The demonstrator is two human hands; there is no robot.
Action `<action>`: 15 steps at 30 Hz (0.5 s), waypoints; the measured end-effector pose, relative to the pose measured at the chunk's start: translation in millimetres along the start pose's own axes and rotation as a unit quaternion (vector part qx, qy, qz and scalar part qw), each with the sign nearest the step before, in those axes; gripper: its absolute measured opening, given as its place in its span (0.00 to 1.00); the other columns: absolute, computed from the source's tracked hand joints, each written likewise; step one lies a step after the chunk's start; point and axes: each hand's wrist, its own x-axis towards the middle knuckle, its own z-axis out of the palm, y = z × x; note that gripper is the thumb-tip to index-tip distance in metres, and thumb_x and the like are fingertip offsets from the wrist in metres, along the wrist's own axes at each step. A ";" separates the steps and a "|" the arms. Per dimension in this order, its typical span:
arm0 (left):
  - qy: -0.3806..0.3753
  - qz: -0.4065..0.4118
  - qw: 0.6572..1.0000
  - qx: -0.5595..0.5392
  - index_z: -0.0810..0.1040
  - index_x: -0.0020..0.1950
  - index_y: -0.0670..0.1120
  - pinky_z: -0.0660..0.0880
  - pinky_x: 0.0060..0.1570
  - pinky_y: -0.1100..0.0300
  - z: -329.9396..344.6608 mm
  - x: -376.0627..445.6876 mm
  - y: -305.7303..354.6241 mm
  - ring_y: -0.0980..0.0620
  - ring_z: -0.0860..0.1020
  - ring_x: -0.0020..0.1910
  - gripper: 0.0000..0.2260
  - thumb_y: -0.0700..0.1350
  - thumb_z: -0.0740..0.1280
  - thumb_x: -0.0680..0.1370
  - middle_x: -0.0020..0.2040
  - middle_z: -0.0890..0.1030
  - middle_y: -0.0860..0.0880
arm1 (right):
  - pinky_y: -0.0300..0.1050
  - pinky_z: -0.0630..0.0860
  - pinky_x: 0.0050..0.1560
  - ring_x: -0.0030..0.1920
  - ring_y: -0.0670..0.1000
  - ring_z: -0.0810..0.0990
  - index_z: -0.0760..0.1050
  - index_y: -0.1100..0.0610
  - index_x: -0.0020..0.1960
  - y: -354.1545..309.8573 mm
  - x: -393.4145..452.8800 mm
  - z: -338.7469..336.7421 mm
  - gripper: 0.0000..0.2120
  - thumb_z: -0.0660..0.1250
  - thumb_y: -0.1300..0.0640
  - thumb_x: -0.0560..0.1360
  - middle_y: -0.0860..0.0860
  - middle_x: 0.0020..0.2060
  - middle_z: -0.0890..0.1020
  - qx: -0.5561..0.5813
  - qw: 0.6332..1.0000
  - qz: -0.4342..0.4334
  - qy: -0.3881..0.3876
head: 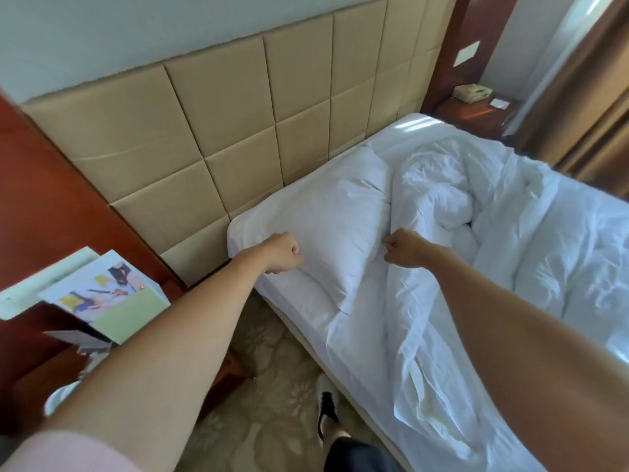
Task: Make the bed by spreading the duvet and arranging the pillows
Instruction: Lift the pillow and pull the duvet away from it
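White pillow (326,212) lying at the head of the bed (306,311), near corner, close against the padded beige headboard (211,110); plump, lightly creased, one corner pointing down toward the bed's near edge. Left hand (284,253) at the pillow's near-left edge, fingers (294,250) curled tight into the white fabric, apparently pinching the pillowcase, though the exact hold is hidden under the knuckles. Right hand (403,248) at the pillow's right side, where pillow and duvet (476,240) meet, fingers likewise curled into white cloth; cannot tell whether pillow or duvet edge is gripped. Duvet white, heavily rumpled, bunched in a twisted heap just beside the pillow and spilling in long folds down the near side of the mattress, smoother farther right. Sunlit strip across the far top of the bed. Wooden nightstand (476,112) at the far side carrying a beige telephone (473,93). Nearer, left, a stack of booklets (102,294) on a reddish wooden worktop (41,342). Patterned carpet (265,386) below, with a black-and-white shoe (326,403).
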 end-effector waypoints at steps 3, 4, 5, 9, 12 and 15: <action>-0.012 -0.004 1.000 -0.004 0.60 0.29 0.49 0.61 0.30 0.57 -15.8 52.9 -10.1 0.50 0.62 0.26 0.19 0.42 0.62 0.78 0.27 0.62 0.49 | 0.42 0.67 0.42 0.41 0.54 0.70 0.63 0.55 0.29 1.1 54.6 7.0 0.17 0.65 0.62 0.74 0.49 0.32 0.65 -0.006 1.000 0.016 -0.012; -0.015 -0.009 1.000 0.001 0.60 0.29 0.49 0.61 0.30 0.57 -21.4 70.6 -15.4 0.50 0.62 0.26 0.19 0.43 0.62 0.78 0.27 0.62 0.49 | 0.42 0.67 0.42 0.42 0.54 0.70 0.63 0.54 0.29 0.3 73.8 9.0 0.17 0.64 0.62 0.74 0.49 0.32 0.65 -0.006 1.000 0.016 -0.016; -0.019 -0.017 1.000 0.006 0.60 0.29 0.49 0.61 0.30 0.58 -27.2 87.9 -21.7 0.50 0.62 0.26 0.19 0.43 0.63 0.78 0.27 0.62 0.49 | 0.42 0.67 0.42 0.43 0.54 0.70 0.63 0.54 0.28 -1.4 93.5 11.2 0.17 0.64 0.62 0.74 0.49 0.32 0.65 -0.001 1.000 0.019 -0.020; -0.028 -0.036 0.998 0.033 0.60 0.30 0.48 0.60 0.31 0.57 -44.5 157.0 -49.0 0.50 0.61 0.26 0.19 0.43 0.63 0.79 0.27 0.61 0.50 | 0.41 0.67 0.43 0.43 0.54 0.71 0.65 0.53 0.31 -9.4 162.8 20.5 0.15 0.65 0.59 0.73 0.52 0.37 0.70 0.042 0.998 0.046 -0.011; -0.026 -0.044 0.995 0.084 0.61 0.31 0.48 0.61 0.35 0.55 -40.7 205.9 -70.1 0.49 0.64 0.29 0.18 0.45 0.63 0.79 0.28 0.62 0.50 | 0.44 0.71 0.46 0.51 0.58 0.77 0.71 0.51 0.41 -10.8 203.2 43.0 0.06 0.67 0.51 0.73 0.54 0.50 0.78 0.047 0.996 0.073 -0.006; -0.018 -0.043 0.988 0.146 0.71 0.38 0.46 0.65 0.37 0.55 -29.8 257.1 -87.8 0.44 0.74 0.36 0.12 0.49 0.61 0.80 0.35 0.73 0.45 | 0.51 0.72 0.55 0.62 0.58 0.73 0.72 0.51 0.60 -11.3 234.8 79.4 0.20 0.67 0.40 0.75 0.52 0.60 0.73 0.000 0.996 0.083 -0.039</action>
